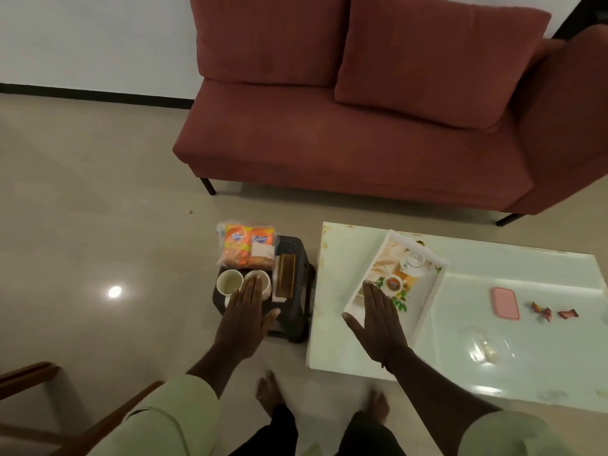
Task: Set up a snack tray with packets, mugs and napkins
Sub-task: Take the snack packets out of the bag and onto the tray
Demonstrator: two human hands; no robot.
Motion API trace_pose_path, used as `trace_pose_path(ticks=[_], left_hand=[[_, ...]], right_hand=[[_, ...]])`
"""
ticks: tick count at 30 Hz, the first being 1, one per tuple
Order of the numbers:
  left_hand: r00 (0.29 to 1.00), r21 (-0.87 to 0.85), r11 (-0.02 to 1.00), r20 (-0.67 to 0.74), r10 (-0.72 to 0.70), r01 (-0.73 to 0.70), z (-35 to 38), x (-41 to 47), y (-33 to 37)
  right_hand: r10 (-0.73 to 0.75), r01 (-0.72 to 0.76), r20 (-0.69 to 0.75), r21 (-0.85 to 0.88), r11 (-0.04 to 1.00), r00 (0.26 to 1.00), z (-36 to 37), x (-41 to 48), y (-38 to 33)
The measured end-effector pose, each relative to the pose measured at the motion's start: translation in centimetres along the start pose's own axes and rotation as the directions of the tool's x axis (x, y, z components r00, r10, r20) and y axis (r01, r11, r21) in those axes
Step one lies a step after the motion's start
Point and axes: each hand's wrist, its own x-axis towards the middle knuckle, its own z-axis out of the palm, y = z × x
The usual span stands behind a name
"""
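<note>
A white tray (424,292) with a printed tea picture lies on the white table (513,366). To its left a small black stool (296,255) carries orange snack packets (247,246), two pale mugs (229,282) and a napkin holder (285,275). My left hand (245,319) hovers flat and open above the stool, covering part of the right mug (263,280). My right hand (380,319) is held flat and open over the tray's near corner. Neither hand holds anything.
A pink phone (505,303) and a few sweet wrappers (552,312) lie on the table's right side. A red sofa (362,133) stands behind. A wooden chair frame (29,380) is at lower left. My bare feet (269,390) stand on the tiled floor.
</note>
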Motion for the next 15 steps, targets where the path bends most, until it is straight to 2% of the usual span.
trace_pose_path(ticks=[3, 6, 11, 13, 15], left_hand=[[0.996, -0.077, 0.993, 0.008, -0.092, 0.092, -1.4, 0.7, -3.5], [0.972, -0.254, 0.939, 0.063, -0.225, 0.233, -2.4, 2.2, -5.8], [0.911, -0.608, 0.684, 0.194, -0.365, 0.404, -4.4, 6.6, -9.2], [0.902, -0.683, 0.612, 0.171, -0.397, 0.399, -4.6, 9.2, -10.5], [0.887, -0.745, 0.524, 0.196, -0.419, 0.412, -4.4, 11.7, -11.7]], right_hand=[[0.016, -0.017, 0.005, 0.033, 0.999, 1.0, 1.1, 1.6, -3.9], [0.039, -0.044, 0.06, 0.091, 0.995, 0.997, 1.6, 3.3, -6.8], [0.061, -0.079, 0.095, 0.194, 0.978, 0.994, 1.5, 7.9, -11.1], [0.091, -0.122, 0.112, 0.318, 0.94, 0.99, 2.3, 10.5, -12.4], [0.163, -0.209, 0.137, 0.471, 0.857, 0.977, 3.0, 13.4, -13.4]])
